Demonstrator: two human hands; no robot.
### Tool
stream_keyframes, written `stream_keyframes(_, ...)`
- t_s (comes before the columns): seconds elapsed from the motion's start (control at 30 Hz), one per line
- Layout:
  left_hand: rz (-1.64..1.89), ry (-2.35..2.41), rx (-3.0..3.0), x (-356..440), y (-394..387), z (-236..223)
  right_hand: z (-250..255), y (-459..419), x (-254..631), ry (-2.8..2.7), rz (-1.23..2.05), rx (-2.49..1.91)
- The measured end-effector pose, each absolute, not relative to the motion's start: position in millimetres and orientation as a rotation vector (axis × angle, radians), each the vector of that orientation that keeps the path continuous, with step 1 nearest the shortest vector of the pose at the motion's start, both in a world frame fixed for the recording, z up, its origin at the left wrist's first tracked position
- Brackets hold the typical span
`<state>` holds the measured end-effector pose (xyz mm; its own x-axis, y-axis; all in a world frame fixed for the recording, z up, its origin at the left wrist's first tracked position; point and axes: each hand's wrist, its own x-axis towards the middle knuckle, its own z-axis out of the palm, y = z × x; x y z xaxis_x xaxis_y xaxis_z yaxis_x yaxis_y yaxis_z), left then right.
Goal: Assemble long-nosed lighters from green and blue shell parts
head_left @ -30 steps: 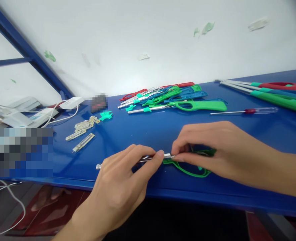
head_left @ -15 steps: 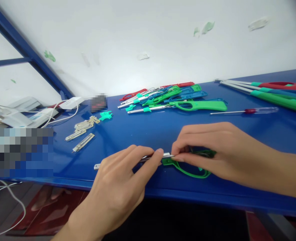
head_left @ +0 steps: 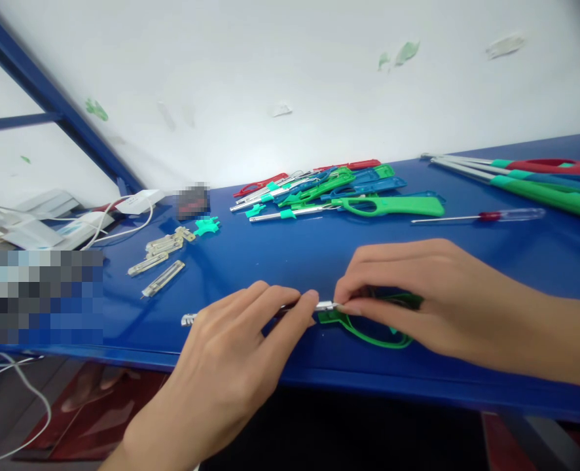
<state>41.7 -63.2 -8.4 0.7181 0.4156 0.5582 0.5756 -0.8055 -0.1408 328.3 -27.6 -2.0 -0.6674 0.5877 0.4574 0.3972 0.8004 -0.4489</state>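
Note:
My left hand is closed around a thin silver metal lighter tube, whose two ends stick out past the fingers. At the tube's right end, my right hand pinches with thumb and forefinger; the piece between the fingertips is too small to make out. Under the right hand lies a green plastic lighter handle half, its loop partly hidden by that hand. Farther back lie several loose lighter parts, with a green handle and its silver tube in front.
On the left are several clear lighter fuel tanks and a turquoise plastic piece. A screwdriver lies behind my right hand. Assembled lighters rest at the far right. White cables cross the left side, and a wall stands behind the blue table.
The silver tube and my left hand have shifted slightly left, and more of the tube's left end shows. My right hand keeps its pinch in nearly the same place.

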Motion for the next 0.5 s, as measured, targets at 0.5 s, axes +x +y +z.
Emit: stream_keyframes(0.5,-0.672,-0.772,-2.742,44,-59,3,-1,-30,326,-2.402,0.409,-0.704)
